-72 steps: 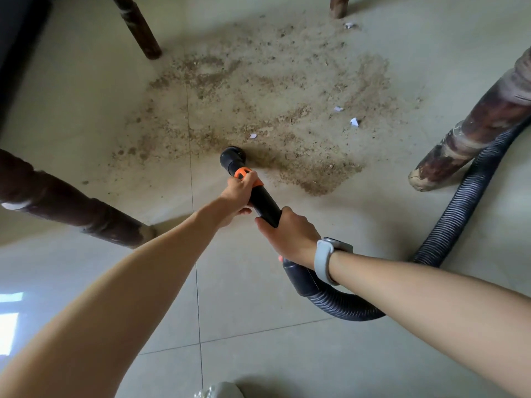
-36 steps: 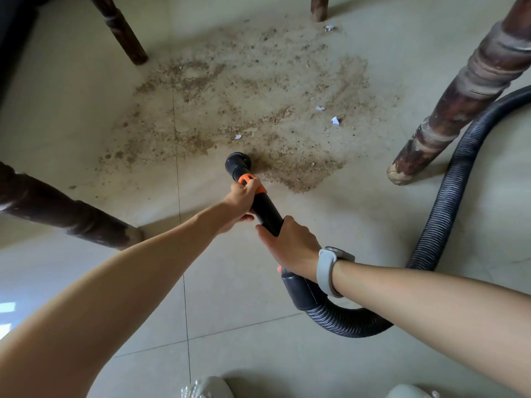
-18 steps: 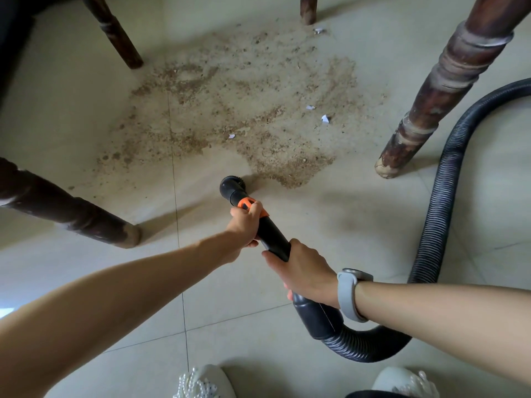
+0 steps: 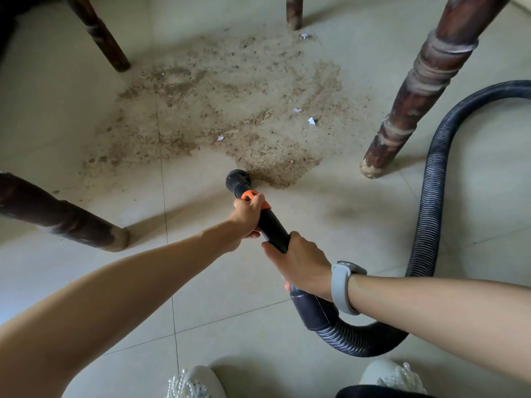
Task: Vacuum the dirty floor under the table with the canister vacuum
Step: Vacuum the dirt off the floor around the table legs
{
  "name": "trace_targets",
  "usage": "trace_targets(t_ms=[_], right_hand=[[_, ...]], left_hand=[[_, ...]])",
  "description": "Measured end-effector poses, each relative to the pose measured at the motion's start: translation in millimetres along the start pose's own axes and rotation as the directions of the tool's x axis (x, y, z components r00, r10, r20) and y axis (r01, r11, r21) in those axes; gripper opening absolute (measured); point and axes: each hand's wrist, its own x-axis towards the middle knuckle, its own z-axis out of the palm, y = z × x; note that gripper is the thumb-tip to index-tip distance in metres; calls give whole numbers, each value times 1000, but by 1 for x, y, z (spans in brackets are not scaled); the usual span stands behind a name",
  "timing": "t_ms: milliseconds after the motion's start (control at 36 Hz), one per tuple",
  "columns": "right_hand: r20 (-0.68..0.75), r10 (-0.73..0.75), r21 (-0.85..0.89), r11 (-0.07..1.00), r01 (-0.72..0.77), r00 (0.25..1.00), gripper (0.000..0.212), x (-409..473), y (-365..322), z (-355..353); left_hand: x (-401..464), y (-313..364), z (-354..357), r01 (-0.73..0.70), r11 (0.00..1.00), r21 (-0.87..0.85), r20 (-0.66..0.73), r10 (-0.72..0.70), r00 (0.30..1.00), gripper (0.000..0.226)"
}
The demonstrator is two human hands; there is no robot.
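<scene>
1. My right hand (image 4: 301,268) wraps the black vacuum wand (image 4: 273,229) just above its ribbed grey hose (image 4: 428,214).
2. My left hand (image 4: 247,216) grips the orange collar (image 4: 250,195).
3. The round nozzle (image 4: 237,179) touches the brown dirt patch (image 4: 230,110) at its 6 o'clock edge, between dark table legs (image 4: 416,90).

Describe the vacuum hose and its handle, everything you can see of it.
The hose is black, ribbed and looks like flexible plastic. It enters at the right edge, arcs down past the near right table leg, lies on the floor and loops under the right forearm into a smooth grey cuff. From there a rigid black handle with an orange collar slants forward to the open nozzle, at the near edge of the dirt. The left hand grips by the collar, the right hand lower down.
</scene>
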Motion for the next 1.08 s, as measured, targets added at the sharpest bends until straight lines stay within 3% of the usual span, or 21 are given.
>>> trace_targets(t_ms=[417, 1083], right_hand=[[-37, 174, 152, 974, -166, 984, 47, -24, 17, 9], [-118, 241, 163, 962, -221, 963, 50, -26, 45, -21]], left_hand=[[-12, 1, 26, -52, 993, 103, 136, 38, 990, 43], [-10, 22, 76, -114, 984, 136, 220, 82, 972, 34]])
